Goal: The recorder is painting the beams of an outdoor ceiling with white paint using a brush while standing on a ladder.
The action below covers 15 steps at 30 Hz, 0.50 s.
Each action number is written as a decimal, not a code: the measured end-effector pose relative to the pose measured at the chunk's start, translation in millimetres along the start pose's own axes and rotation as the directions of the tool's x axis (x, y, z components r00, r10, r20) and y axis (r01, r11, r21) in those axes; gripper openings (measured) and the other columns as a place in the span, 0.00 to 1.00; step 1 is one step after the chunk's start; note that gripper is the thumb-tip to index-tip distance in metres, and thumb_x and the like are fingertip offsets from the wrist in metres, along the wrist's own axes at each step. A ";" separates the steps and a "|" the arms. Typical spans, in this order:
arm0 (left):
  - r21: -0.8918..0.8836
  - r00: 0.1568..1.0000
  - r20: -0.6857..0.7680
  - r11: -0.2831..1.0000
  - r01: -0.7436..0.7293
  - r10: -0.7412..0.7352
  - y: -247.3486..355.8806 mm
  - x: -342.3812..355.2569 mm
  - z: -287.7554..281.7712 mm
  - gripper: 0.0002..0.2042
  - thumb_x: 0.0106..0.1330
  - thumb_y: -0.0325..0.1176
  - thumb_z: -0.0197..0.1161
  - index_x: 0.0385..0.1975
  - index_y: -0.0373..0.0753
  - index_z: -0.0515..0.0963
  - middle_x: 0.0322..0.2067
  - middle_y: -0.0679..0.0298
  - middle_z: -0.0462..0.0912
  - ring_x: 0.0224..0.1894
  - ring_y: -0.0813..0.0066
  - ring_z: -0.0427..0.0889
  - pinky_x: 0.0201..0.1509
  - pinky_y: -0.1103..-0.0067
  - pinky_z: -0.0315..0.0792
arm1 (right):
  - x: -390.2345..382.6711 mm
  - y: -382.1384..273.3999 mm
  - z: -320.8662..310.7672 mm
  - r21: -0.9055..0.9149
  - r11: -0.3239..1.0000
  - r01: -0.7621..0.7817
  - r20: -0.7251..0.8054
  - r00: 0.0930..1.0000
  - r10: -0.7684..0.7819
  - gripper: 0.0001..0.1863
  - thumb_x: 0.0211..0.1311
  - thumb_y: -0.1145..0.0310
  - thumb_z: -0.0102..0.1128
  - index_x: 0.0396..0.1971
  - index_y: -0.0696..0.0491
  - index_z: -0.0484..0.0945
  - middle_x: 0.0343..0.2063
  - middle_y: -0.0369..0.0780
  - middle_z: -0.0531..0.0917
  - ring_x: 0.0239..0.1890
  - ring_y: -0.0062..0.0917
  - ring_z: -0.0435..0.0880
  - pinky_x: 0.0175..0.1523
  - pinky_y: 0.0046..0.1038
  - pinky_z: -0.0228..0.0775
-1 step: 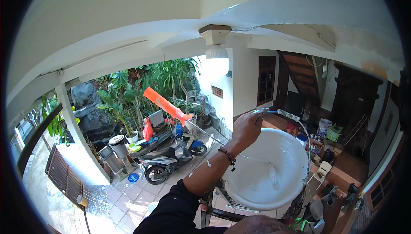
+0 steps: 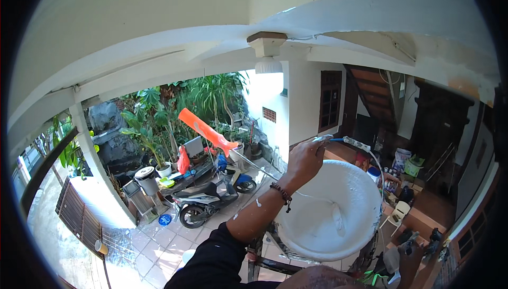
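Observation:
My left hand (image 2: pixel 305 163), with a beaded bracelet on its wrist, is raised over a white paint-coated bucket (image 2: pixel 288 239). Its fingers close on a paint-smeared blue and white grip (image 2: pixel 356 142), from which a thin white wire bends down toward the bucket's right rim. A paint roller (image 2: pixel 338 219) lies inside the bucket. Its metal rod passes behind my wrist to an orange handle (image 2: pixel 207 133) sticking out to the left. Low on the right is my right hand (image 2: pixel 411 255), beside a pale object; its fingers are too dark to read.
Under the bucket runs a dark metal frame (image 2: pixel 275 265). A motorbike (image 2: pixel 209 199) and a grey bin (image 2: pixel 147 180) stand on the tiles below, near plants. Above hangs a ceiling lamp (image 2: pixel 268 65). Right, a cream chair (image 2: pixel 398 213) stands among clutter.

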<state>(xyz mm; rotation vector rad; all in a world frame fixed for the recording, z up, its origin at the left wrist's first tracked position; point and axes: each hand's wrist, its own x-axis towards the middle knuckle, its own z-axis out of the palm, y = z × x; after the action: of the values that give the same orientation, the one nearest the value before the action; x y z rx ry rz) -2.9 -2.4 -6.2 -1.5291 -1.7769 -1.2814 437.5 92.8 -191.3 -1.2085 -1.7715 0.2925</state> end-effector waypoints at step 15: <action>0.120 0.996 -0.095 0.993 0.007 0.004 -5.4 -5.0 7.1 0.10 0.66 0.30 0.58 0.41 0.40 0.85 0.36 0.52 0.86 0.39 0.53 0.85 0.44 0.65 0.78 | 66.4 -19.3 -58.1 0.650 0.755 -0.089 -0.266 0.903 0.336 0.14 0.66 0.72 0.61 0.46 0.66 0.75 0.41 0.45 0.82 0.42 0.24 0.82 0.47 0.27 0.75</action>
<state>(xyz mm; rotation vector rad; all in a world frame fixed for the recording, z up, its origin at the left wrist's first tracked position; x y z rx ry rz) -5.1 1.5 -15.4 -1.3789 -1.7621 -1.2045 467.3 121.3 -110.9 -0.8934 -1.0609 0.6882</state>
